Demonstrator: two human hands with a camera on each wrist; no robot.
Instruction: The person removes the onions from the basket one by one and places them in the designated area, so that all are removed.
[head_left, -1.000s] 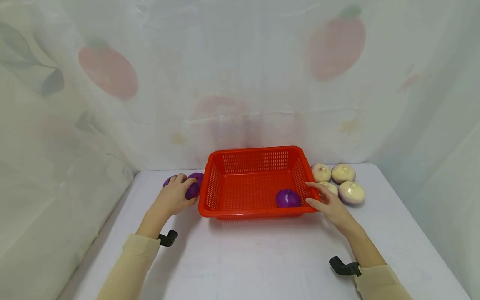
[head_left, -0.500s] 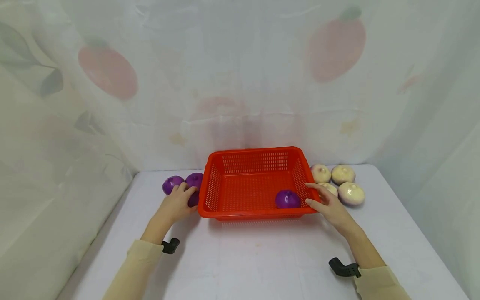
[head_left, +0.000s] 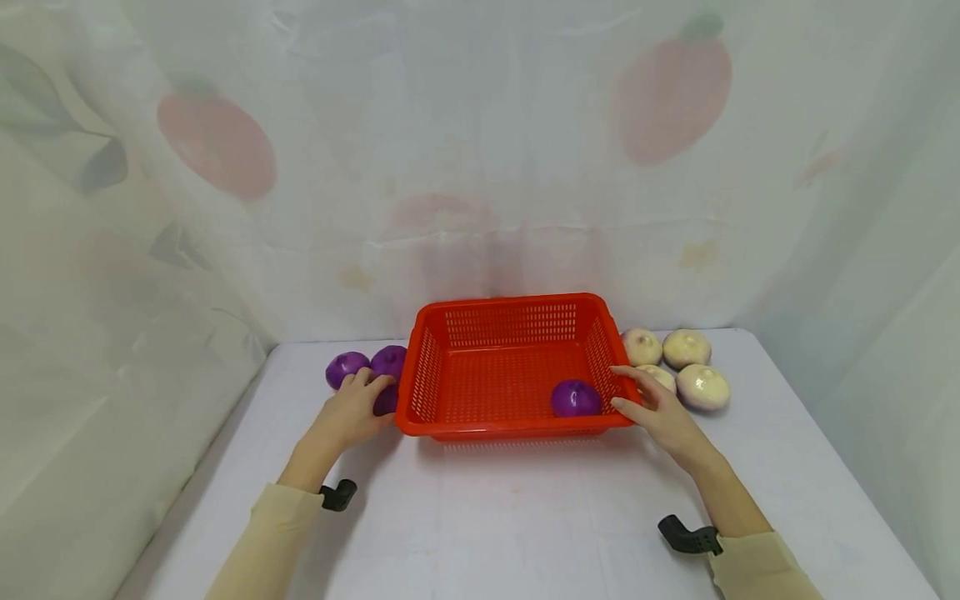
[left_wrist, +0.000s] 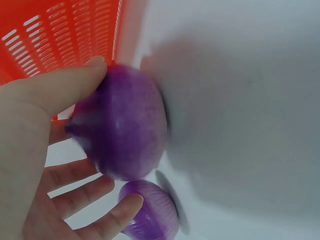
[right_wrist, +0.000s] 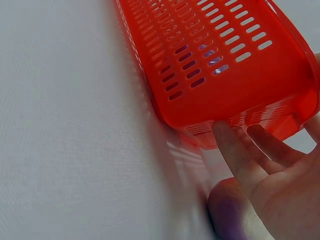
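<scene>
In the head view my left hand (head_left: 352, 415) is at the left side of the red plastic basket (head_left: 420, 429). Its thumb and fingers hold a purple onion (left_wrist: 127, 122), the thumb on its side close to the basket wall. A fingertip touches a second purple onion (left_wrist: 152, 212) behind it. My right hand (head_left: 667, 421) grips the basket's right end, with thumb and index finger at the rim. In the right wrist view, other fingers (right_wrist: 235, 150) lie along the outer wall. One purple onion (head_left: 576, 398) sits inside the basket, in its front right corner.
Two purple onions, one far left (head_left: 347, 368) and one behind my left hand (head_left: 389, 360), lie left of the basket. Several pale onions (head_left: 703, 387) cluster at its right. A white cloth covers the table (head_left: 510, 517); a printed curtain (head_left: 487, 150) hangs behind.
My left hand has come nearer and lower with its onion beside the basket's left wall, uncovering the far-left onion. The right hand and basket have stayed nearly still.
</scene>
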